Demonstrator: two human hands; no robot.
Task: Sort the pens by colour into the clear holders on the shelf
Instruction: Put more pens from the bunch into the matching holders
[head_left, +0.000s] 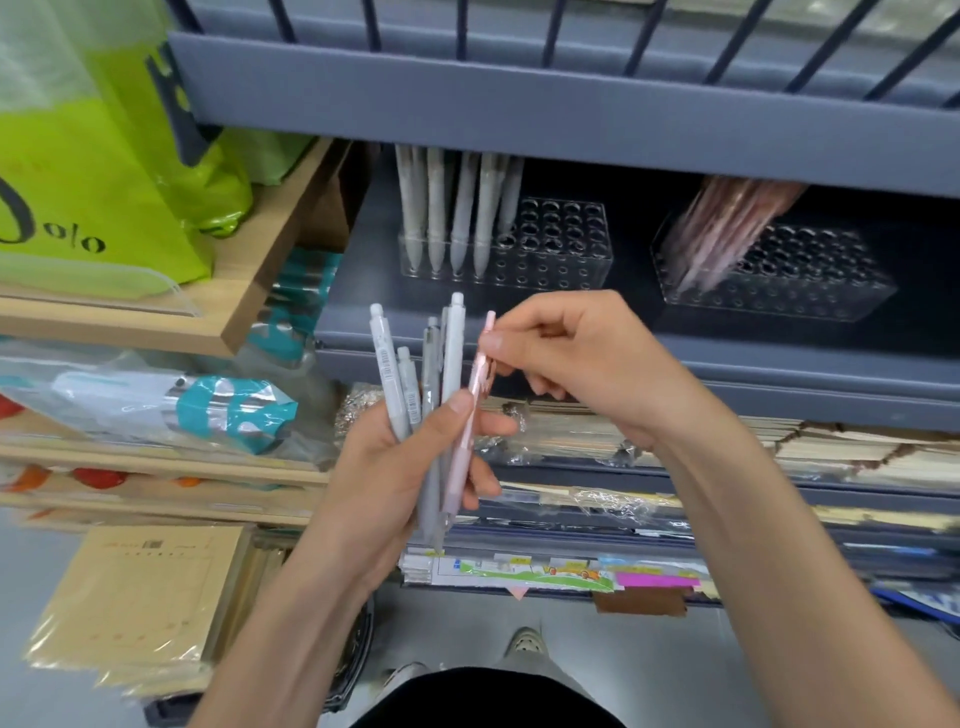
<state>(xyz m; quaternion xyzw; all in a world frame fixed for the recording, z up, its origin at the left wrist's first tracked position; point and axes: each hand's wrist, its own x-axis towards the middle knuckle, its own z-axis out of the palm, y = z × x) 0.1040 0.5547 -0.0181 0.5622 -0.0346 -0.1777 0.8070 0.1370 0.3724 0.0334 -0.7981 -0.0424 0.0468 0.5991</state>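
Several slim grey pens (453, 358) sit gripped in the left hand (384, 478), right fingers (524, 332) pinching one pink pen (477, 387).

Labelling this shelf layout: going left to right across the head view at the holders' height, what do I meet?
Green bag → grey pens standing in the left clear holder → pink pens leaning in the right clear holder.

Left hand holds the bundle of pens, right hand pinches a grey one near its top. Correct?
Not quite. The head view shows the right hand pinching the pink pen near its top, not a grey one. The left hand does hold the bundle of pens.
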